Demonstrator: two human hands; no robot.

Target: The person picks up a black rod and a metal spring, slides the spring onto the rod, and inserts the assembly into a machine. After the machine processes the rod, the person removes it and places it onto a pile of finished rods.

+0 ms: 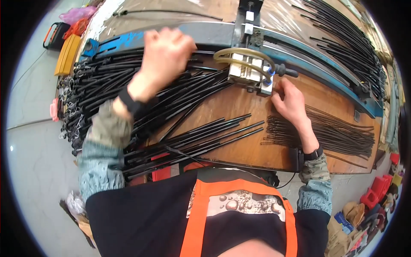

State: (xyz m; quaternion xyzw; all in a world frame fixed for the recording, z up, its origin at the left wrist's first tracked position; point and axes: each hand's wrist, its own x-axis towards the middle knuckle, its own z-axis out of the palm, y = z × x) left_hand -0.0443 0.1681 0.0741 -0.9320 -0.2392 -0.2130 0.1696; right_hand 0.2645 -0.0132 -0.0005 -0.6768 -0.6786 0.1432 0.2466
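Observation:
My left hand is closed in a fist, raised over the left part of the bench near a blue-grey metal rail. What it holds, if anything, is hidden; a thin black rod shows just right of the fist. My right hand has its fingers curled together at the right side of a metal clamp block with a looped yellowish air hose. I cannot make out what those fingers grip. Below the left forearm lies a thick heap of black rods with dark end fittings.
A smaller group of black rods sticks out over the bench's near edge. Thin brown twisted wires lie to the right on the wooden bench top. More black cables are at the far right, beyond the blue rail. A yellow box stands at left.

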